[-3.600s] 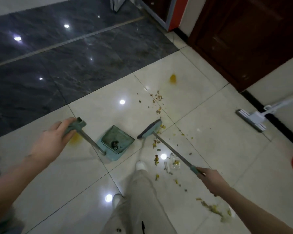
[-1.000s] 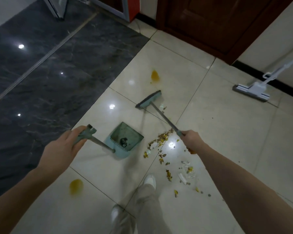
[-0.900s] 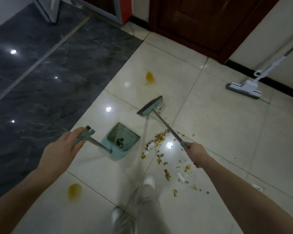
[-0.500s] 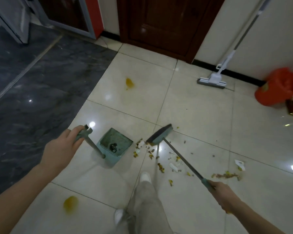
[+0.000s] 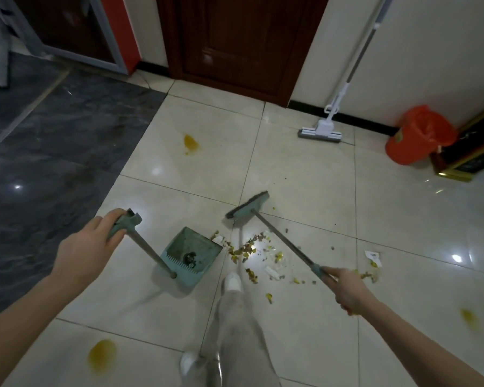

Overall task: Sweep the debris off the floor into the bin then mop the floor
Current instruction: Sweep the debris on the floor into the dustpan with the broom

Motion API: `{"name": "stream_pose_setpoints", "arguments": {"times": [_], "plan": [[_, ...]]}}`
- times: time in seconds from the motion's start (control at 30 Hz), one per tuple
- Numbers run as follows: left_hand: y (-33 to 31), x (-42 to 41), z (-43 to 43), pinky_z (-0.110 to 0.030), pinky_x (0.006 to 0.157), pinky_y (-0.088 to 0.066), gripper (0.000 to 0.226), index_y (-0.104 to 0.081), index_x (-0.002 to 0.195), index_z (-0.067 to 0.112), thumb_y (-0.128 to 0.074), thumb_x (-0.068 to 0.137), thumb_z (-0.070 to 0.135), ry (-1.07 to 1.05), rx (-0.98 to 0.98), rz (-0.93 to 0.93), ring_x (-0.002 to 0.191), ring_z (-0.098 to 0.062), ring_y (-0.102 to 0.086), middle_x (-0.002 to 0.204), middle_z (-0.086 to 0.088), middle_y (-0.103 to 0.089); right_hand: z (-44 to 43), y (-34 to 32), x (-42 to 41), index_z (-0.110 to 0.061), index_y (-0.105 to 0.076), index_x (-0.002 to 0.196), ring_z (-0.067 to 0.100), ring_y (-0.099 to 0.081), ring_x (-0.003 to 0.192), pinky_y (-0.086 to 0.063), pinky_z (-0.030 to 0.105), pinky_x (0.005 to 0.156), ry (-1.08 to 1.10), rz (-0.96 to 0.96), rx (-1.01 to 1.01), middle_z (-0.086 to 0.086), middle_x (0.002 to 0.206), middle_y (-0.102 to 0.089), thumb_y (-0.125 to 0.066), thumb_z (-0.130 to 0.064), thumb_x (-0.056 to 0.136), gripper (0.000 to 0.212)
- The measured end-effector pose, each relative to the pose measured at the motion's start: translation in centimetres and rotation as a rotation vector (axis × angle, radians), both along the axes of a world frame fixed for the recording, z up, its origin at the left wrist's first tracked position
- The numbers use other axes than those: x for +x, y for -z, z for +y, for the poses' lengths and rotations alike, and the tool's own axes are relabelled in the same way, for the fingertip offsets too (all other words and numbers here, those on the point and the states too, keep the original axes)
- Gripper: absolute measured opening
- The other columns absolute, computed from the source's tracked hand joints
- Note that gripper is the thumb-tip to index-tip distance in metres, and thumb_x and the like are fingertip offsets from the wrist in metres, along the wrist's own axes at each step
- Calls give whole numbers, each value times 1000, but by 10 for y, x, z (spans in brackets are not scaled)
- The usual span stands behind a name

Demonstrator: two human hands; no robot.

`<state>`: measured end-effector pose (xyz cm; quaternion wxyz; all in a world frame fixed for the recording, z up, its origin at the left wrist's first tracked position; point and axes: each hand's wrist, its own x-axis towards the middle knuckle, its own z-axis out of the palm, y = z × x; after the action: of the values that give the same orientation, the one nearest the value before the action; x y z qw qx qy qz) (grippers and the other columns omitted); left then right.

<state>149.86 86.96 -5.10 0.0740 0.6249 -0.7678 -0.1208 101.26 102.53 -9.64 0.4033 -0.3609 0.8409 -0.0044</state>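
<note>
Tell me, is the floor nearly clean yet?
Not yet. A little dirt sits in the dustpan. The left hand holds the dustpan handle, and the right hand holds the broom, its head just beyond the crumbs. Remaining: scattered crumbs, yellow spills, and the mop leaning unused near the orange bin.

Debris (image 5: 246, 247) lies right of the dustpan (image 5: 197, 241) (broom head (image 5: 248, 205) just beyond).
</note>
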Motion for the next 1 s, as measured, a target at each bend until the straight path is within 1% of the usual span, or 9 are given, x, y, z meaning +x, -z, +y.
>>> {"name": "stream_pose_setpoints", "arguments": {"times": [0.17,0.27,0.33,0.47,0.57,0.63,0.73,0.83,1.0], "plan": [[3,-8,-44,-18,41,-31,39,-48,126,24,-60,89,28,-3,2,-10,52,-19,-54,85,-1,-59,-141,17,2,-29,-62,127,15,-48,32,-41,20,34,11,-82,-146,7,55,-57,-50,-50,95,40],[6,-17,-80,-19,42,-32,42,-48,129,25,-57,88,31,-21,45,-12,58,-16,-57,90,1,-60,-236,34,5,-25,-60,130,18,-53,40,-42,19,36,28,-133,-183,8,63,-60,-50,-51,95,45],[11,-25,-106,-20,42,-37,45,-49,129,26,-61,86,28,-24,66,-2,59,-16,-58,90,2,-59,-296,50,5,-22,-59,132,19,-55,45,-43,20,36,21,-146,-199,7,67,-60,-50,-44,98,42],[33,-46,-155,-29,44,-48,46,-50,129,25,-64,85,26,-34,109,-12,58,-20,-59,85,2,-57,-408,93,3,-17,-62,128,21,-52,42,-43,20,34,47,-174,-215,10,65,-58,-51,-34,99,35],[48,-61,-186,-24,47,-45,43,-49,130,26,-62,88,25,-66,133,-2,62,-19,-59,88,2,-57,-466,127,3,-14,-66,121,22,-50,41,-44,22,35,87,-190,-188,11,65,-55,-51,-30,99,31],[56,-71,-202,-23,47,-46,43,-51,130,20,-62,88,23,-47,143,-1,62,-20,-59,88,0,-59,-488,147,1,-12,-68,116,22,-50,44,-44,22,35,106,-199,-148,10,67,-54,-51,-28,99,29],[62,-85,-220,-15,48,-41,45,-54,127,12,-66,85,16,-2,131,-23,60,-22,-60,87,-4,-62,-493,166,-4,-11,-64,121,23,-53,48,-44,23,36,69,-150,-69,13,78,-58,-46,-23,101,30],[61,-97,-235,-23,46,-41,43,-53,127,11,-64,86,17,0,98,-24,62,-24,-61,90,-6,-62,-465,171,-14,-12,-59,129,25,-56,53,-43,22,35,4,-94,-27,15,86,-60,-43,-24,102,34],[49,-110,-236,-29,52,-43,41,-49,131,20,-57,91,25,-15,68,6,68,-25,-62,98,-4,-61,-381,151,-43,-21,-59,128,27,-59,58,-47,27,39,-42,-21,63,11,78,-58,-44,-33,101,33]]}}
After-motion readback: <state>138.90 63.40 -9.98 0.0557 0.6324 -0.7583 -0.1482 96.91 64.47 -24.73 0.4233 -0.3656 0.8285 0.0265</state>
